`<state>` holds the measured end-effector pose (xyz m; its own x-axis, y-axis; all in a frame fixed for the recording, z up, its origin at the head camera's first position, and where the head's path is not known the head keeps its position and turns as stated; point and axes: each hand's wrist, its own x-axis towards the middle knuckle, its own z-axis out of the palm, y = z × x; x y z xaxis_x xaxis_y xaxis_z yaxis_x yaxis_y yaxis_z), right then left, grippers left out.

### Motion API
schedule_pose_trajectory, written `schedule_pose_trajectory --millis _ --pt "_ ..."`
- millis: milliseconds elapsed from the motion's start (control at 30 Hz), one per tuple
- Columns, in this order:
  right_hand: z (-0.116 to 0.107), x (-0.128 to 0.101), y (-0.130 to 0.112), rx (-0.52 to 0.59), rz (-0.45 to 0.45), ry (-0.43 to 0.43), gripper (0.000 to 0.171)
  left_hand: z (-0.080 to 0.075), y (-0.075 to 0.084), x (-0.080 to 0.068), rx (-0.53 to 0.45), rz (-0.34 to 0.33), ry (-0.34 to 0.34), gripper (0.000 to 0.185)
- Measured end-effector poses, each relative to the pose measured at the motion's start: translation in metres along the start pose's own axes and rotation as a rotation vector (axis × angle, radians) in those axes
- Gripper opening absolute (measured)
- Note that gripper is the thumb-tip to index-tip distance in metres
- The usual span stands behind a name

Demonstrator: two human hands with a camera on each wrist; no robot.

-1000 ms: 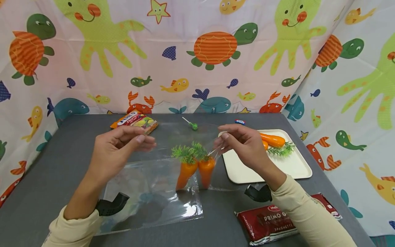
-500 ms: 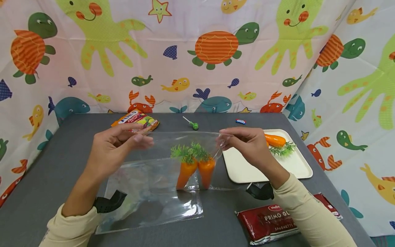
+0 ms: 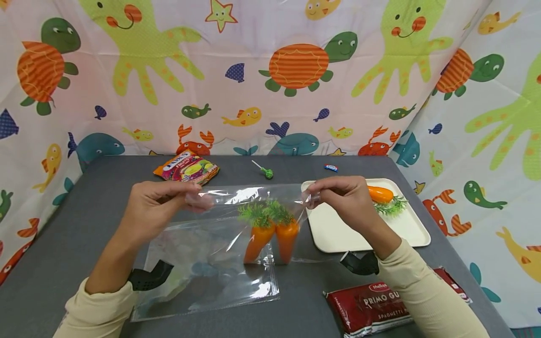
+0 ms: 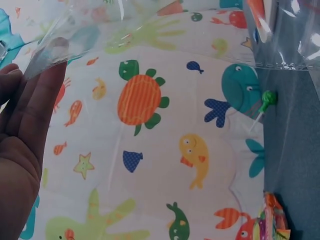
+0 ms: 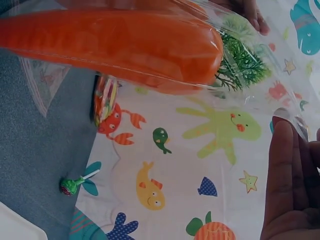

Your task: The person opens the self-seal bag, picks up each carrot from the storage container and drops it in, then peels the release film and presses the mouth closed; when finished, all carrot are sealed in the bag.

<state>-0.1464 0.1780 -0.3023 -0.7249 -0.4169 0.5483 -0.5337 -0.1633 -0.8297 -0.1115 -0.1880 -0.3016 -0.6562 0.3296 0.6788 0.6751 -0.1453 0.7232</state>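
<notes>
A clear plastic bag [image 3: 224,195] is held up by its top edge between both hands. My left hand [image 3: 154,206] pinches the bag's left corner, thumb and fingers on the film; the left wrist view shows the film reaching those fingers [image 4: 47,82]. At the opposite corner, my right hand [image 3: 348,202] pinches the edge. Two orange carrots [image 3: 258,241] with green tops stand tip-down inside, toward the right. In the right wrist view one carrot [image 5: 125,47] appears large behind the film. Another clear bag [image 3: 203,277] lies flat on the table, partly behind the held one.
Right of the bag is a cream tray [image 3: 338,237] bearing a carrot [image 3: 382,194] with greens. A red spaghetti packet [image 3: 372,307] lies in front, under the right forearm. Toward the back are a candy bag [image 3: 188,168], a green lollipop [image 3: 267,173] and a small wrapped sweet [image 3: 331,167].
The left hand, earlier apart from the bag with fingers spread, now pinches its top left corner. The bag's upper edge has become stretched between both hands, and the carrots have shifted slightly right.
</notes>
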Motion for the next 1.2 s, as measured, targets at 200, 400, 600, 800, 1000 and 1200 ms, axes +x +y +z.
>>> schedule_pose_trajectory --millis 200,400,600,800,1000,1200 --pt "-0.002 0.000 -0.001 0.035 -0.017 -0.056 0.024 -0.002 0.001 -0.001 0.036 -0.035 -0.016 0.019" --pt "-0.005 0.001 -0.003 0.033 -0.058 -0.113 0.030 -0.005 0.004 -0.002 0.026 -0.056 -0.040 0.022" --pt "-0.006 0.000 -0.007 -0.056 -0.030 -0.063 0.023 -0.007 0.003 -0.002 -0.053 -0.002 -0.083 0.026" --pt "-0.001 0.000 -0.005 -0.169 0.086 0.040 0.011 0.001 0.009 -0.003 0.236 -0.127 0.052 0.019" --pt "0.002 0.003 -0.004 -0.220 0.162 0.099 0.014 0.008 0.016 -0.001 0.413 -0.217 0.137 0.021" --pt "0.003 0.004 -0.005 -0.182 0.121 0.107 0.021 0.008 0.015 0.001 0.356 -0.182 0.108 0.026"
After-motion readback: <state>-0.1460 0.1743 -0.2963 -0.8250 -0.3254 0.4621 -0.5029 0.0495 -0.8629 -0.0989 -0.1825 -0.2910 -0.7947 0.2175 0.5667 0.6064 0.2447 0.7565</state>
